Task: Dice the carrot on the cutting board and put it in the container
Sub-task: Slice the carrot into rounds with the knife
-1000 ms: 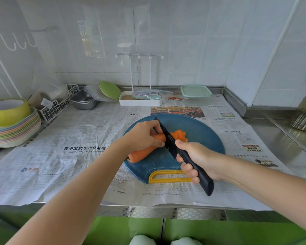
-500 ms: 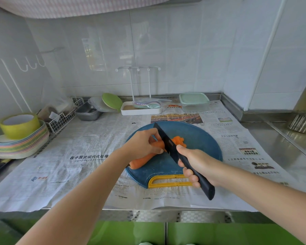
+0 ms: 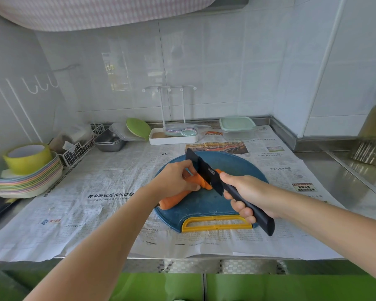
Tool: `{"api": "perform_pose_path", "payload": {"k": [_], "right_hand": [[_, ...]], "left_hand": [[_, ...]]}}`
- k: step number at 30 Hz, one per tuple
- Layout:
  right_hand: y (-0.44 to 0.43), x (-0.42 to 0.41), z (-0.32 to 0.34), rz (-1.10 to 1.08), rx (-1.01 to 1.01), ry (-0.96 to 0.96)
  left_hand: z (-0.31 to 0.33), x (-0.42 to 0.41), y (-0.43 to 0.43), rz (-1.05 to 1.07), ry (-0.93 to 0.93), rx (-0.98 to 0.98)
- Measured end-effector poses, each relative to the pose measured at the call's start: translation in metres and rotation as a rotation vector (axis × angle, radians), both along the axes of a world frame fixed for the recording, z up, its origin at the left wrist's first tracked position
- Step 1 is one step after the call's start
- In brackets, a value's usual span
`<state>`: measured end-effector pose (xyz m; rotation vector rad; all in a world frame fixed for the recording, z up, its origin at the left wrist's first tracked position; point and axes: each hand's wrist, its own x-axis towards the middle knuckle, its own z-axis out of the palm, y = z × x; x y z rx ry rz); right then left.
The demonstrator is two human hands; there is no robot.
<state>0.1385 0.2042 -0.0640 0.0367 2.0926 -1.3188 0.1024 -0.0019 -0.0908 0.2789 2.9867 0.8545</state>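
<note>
Newspaper covers a steel counter. On it lies the board, bearing the carrot. Left hand fingers curl, clamped on the carrot. Right hand grips the knife, blade against the carrot. Container stands behind, well apart.

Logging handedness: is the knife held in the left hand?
No, the right hand grips the knife while the left hand holds the carrot.

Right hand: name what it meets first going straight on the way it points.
Likely the carrot, just ahead under the knife it grips; the left hand sits close beside that line. Depth is unclear.
</note>
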Motion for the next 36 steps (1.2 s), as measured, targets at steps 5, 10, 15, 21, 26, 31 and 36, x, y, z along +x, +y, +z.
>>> {"api": "perform_pose_path", "payload": {"k": [5, 10, 15, 21, 26, 31, 36], "right_hand": [[-0.001, -0.004, 0.003, 0.018, 0.003, -0.017], [-0.003, -0.005, 0.003, 0.022, 0.014, -0.006], [-0.004, -0.005, 0.002, 0.025, 0.037, -0.011], [-0.004, -0.008, 0.007, 0.026, -0.004, -0.067], [-0.004, -0.012, 0.012, 0.031, -0.011, -0.107], [-0.009, -0.013, 0.015, 0.025, 0.029, -0.119], [-0.012, -0.014, 0.015, 0.012, 0.024, -0.144]], "left_hand": [[0.0, 0.001, 0.0, 0.005, 0.002, -0.01], [0.0, 0.001, 0.0, 0.001, 0.009, -0.006], [0.0, 0.0, 0.0, -0.01, 0.011, -0.009], [-0.001, -0.003, -0.002, -0.011, 0.006, 0.001], [-0.002, -0.005, -0.003, -0.016, 0.002, 0.004], [-0.003, -0.006, -0.004, -0.028, 0.014, -0.01], [-0.005, -0.008, -0.006, -0.036, 0.016, 0.011]]}}
